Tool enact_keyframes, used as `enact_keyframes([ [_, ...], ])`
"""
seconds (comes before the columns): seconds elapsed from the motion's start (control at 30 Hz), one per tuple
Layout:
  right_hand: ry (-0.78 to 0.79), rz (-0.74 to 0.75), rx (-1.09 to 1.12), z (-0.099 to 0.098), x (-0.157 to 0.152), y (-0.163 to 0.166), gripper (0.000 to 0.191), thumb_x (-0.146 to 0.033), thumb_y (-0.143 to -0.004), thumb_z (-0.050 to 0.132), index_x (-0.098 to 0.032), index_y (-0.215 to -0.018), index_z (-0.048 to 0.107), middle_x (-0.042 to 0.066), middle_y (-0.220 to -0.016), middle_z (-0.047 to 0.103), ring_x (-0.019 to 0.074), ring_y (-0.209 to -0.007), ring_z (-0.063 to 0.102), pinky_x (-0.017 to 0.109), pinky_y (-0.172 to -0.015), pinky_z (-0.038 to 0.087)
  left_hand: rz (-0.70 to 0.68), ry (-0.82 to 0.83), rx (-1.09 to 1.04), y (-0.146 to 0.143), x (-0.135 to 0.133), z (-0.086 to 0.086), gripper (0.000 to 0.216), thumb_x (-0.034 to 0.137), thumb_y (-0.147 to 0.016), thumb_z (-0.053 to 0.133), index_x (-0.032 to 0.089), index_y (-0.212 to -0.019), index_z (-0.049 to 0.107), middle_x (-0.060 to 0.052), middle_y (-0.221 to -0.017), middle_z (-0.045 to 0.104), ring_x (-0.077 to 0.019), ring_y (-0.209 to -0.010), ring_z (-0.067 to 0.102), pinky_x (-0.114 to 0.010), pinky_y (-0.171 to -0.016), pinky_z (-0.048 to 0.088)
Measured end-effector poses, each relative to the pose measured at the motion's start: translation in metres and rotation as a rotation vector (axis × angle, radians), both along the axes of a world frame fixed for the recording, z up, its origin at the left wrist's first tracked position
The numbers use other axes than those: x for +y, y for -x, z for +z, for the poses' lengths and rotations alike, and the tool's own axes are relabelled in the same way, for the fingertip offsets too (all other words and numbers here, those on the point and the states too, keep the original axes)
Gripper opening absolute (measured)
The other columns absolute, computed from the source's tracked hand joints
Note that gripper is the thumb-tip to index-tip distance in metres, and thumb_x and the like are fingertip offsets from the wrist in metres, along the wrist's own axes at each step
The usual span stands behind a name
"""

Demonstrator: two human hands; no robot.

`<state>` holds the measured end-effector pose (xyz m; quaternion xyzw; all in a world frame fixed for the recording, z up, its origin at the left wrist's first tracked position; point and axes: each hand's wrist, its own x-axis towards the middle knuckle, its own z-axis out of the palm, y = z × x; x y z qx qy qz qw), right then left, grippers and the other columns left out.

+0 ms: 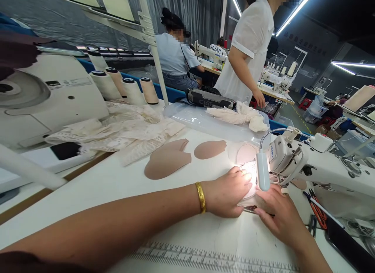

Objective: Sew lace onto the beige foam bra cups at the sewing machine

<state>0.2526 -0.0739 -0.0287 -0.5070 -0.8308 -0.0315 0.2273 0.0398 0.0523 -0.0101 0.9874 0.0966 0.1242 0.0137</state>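
Observation:
Under the sewing machine [288,155] lies a pale pink cup-shaped fabric piece [250,191], brightly lit by a small gooseneck lamp [263,171]. My left hand [230,191], with a gold bracelet [200,198] at the wrist, presses bunched fingers onto its left side. On the right, close below the machine head, my right hand [277,210] rests with thumb and forefinger apart; its other fingertips are partly hidden. A small dark metal item [250,209] lies between my hands. The lamp and machine head hide the needle area.
Brown cup-shaped pieces [168,159] and cream lace [140,128] lie to the left. A printed ruler [211,257] runs along the front. Orange-handled scissors [318,210] and a black phone-like object [348,241] are at right. Thread cones [133,91] stand behind; a co-worker [249,50] stands beyond.

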Motion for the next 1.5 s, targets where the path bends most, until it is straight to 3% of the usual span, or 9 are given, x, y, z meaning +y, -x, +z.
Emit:
enact_keyframes([
  [0.1,0.055,-0.053,-0.062,-0.008,0.005,0.001,0.015,-0.021,-0.102,0.049,-0.023,-0.106,0.062,0.004,-0.092,0.067,0.0227,-0.09,0.058,0.031,-0.073,0.045,-0.012,0.086,0.077,0.001,-0.003,0.004,0.031,0.041,-0.073,0.073,0.017,-0.089,0.061,-0.01,-0.096,0.062,-0.0263,-0.084,0.056,-0.036,-0.071,0.043],
  [0.2,-0.004,-0.126,-0.097,-0.018,0.009,-0.009,0.029,-0.011,-0.1,0.039,-0.023,-0.093,0.064,0.004,-0.081,0.063,0.0212,-0.08,0.056,0.03,-0.069,0.043,-0.069,0.129,0.11,0.005,-0.001,0.009,0.03,0.035,-0.069,0.075,0.019,-0.09,0.061,-0.008,-0.096,0.062,-0.0248,-0.082,0.055,-0.034,-0.068,0.04],
  [0.4,-0.023,-0.2,0.031,-0.007,0.003,-0.026,0.027,-0.018,-0.102,0.042,-0.025,-0.103,0.068,0.006,-0.095,0.068,0.0237,-0.092,0.059,0.035,-0.081,0.05,-0.17,0.102,0.076,0.006,0.004,0.014,0.014,0.014,-0.073,0.069,0.018,-0.08,0.057,-0.005,-0.099,0.066,-0.0206,-0.082,0.056,-0.037,-0.08,0.038],
  [0.53,0.229,-0.186,0.045,0.013,-0.006,-0.035,0.028,-0.019,-0.101,0.045,-0.028,-0.092,0.07,0.004,-0.089,0.068,0.0237,-0.09,0.061,0.036,-0.079,0.054,-0.177,0.111,0.027,0.003,0.008,0.008,0.018,0.001,-0.072,0.061,0.019,-0.074,0.055,0.001,-0.082,0.065,-0.0166,-0.074,0.055,-0.037,-0.084,0.035],
  [0.67,0.374,-0.07,0.263,0.023,-0.008,-0.034,0.02,-0.033,-0.102,0.054,-0.029,-0.1,0.074,0.005,-0.105,0.073,0.0243,-0.102,0.065,0.037,-0.087,0.055,-0.213,0.05,-0.051,0.001,0.01,0.001,0.022,-0.003,-0.071,0.06,0.019,-0.074,0.058,0.0,-0.09,0.068,-0.0164,-0.075,0.057,-0.037,-0.083,0.032],
  [0.77,0.305,-0.014,0.435,0.013,-0.001,-0.023,0.029,-0.034,-0.105,0.047,-0.028,-0.107,0.075,0.005,-0.108,0.075,0.023,-0.102,0.068,0.037,-0.092,0.054,-0.244,0.032,-0.055,-0.001,0.014,-0.002,0.024,-0.004,-0.07,0.06,0.019,-0.078,0.059,0.0,-0.096,0.071,-0.0176,-0.079,0.059,-0.038,-0.082,0.031],
  [0.97,0.131,-0.175,0.106,-0.021,0.013,-0.014,0.028,-0.026,-0.102,0.05,-0.028,-0.121,0.07,0.006,-0.124,0.072,0.0271,-0.113,0.064,0.045,-0.097,0.052,-0.22,0.02,-0.084,-0.004,0.026,-0.005,0.041,-0.007,-0.068,0.056,0.024,-0.091,0.067,0.0,-0.107,0.073,-0.0208,-0.091,0.063,-0.041,-0.09,0.033],
  [1.13,0.086,-0.198,0.039,-0.02,0.015,-0.016,0.028,-0.023,-0.101,0.051,-0.026,-0.122,0.068,0.007,-0.125,0.071,0.028,-0.114,0.063,0.049,-0.098,0.051,-0.192,0.036,-0.089,-0.006,0.03,-0.007,0.052,-0.009,-0.066,0.053,0.027,-0.1,0.071,0.0,-0.114,0.073,-0.0216,-0.096,0.064,-0.042,-0.095,0.034],
  [1.5,0.094,-0.232,0.066,-0.024,0.014,-0.014,0.027,-0.026,-0.103,0.047,-0.026,-0.119,0.069,0.007,-0.127,0.07,0.0289,-0.111,0.063,0.049,-0.093,0.054,-0.184,0.076,-0.082,-0.009,0.033,-0.012,0.04,-0.005,-0.067,0.055,0.023,-0.091,0.07,-0.002,-0.113,0.073,-0.0228,-0.098,0.063,-0.047,-0.099,0.029],
])
